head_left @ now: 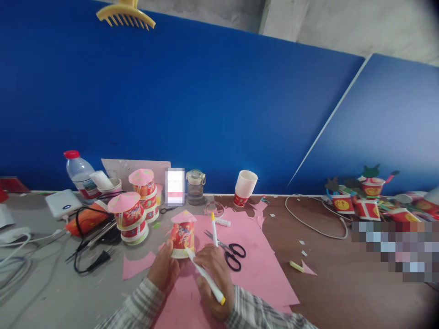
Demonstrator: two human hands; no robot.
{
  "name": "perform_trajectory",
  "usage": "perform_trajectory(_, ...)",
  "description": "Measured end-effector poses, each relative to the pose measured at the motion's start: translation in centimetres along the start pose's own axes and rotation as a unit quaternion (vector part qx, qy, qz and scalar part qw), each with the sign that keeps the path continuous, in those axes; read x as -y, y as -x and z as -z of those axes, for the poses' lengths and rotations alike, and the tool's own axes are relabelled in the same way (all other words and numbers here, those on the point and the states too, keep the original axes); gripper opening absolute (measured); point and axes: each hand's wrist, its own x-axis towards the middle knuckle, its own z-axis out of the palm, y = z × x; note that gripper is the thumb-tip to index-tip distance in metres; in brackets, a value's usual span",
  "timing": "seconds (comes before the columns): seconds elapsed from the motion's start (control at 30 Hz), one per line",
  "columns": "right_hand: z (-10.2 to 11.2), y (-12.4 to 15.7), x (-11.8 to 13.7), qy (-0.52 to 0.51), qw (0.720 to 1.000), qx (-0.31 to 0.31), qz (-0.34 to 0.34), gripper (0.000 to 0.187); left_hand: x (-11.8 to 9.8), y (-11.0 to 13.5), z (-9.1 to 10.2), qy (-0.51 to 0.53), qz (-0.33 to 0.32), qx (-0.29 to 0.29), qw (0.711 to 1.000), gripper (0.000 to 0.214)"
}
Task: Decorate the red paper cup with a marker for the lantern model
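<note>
Two hands (165, 268) (219, 273) hold one cup (183, 236), one marker (207, 278).

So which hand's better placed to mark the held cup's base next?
Probably the right hand: it holds the white marker, pointed at the base of the red cup. The left hand is busy holding that cup.

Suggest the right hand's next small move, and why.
Probably trace the marker a little along the pale rim of the red cup: the right hand has its tip at that rim, and the left hand holds the cup from the side.
</note>
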Motion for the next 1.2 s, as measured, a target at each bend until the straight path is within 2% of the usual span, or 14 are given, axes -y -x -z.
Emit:
perform_trajectory(0.3, 0.08, -0.24, 0.16, 0.007, 1.000, -0.008, 0.006, 0.023, 0.11, -0.02, 0.21, -0.005, -0.001, 0.017, 1.000, 0.051)
perform_trajectory(0.6, 0.10, -0.62, 0.23, 0.025, 0.999, 0.013, 0.021, 0.027, 0.24, -0.06, 0.27, -0.011, 0.000, 0.038, 0.999, 0.044)
perform_trajectory(0.93, -0.12, -0.50, 0.06, 0.025, 0.999, 0.010, 0.022, 0.025, 0.16, -0.03, 0.27, -0.024, -0.004, 0.040, 0.999, 0.045)
perform_trajectory(1.1, -0.05, -0.40, 0.08, 0.022, 1.000, 0.009, 0.018, 0.025, 0.16, 0.03, 0.10, -0.027, -0.014, 0.019, 0.999, 0.045)
perform_trajectory(1.2, -0.07, -0.48, 0.10, 0.028, 0.999, 0.006, 0.023, 0.026, 0.20, 0.01, 0.17, -0.028, -0.014, 0.029, 0.999, 0.042)
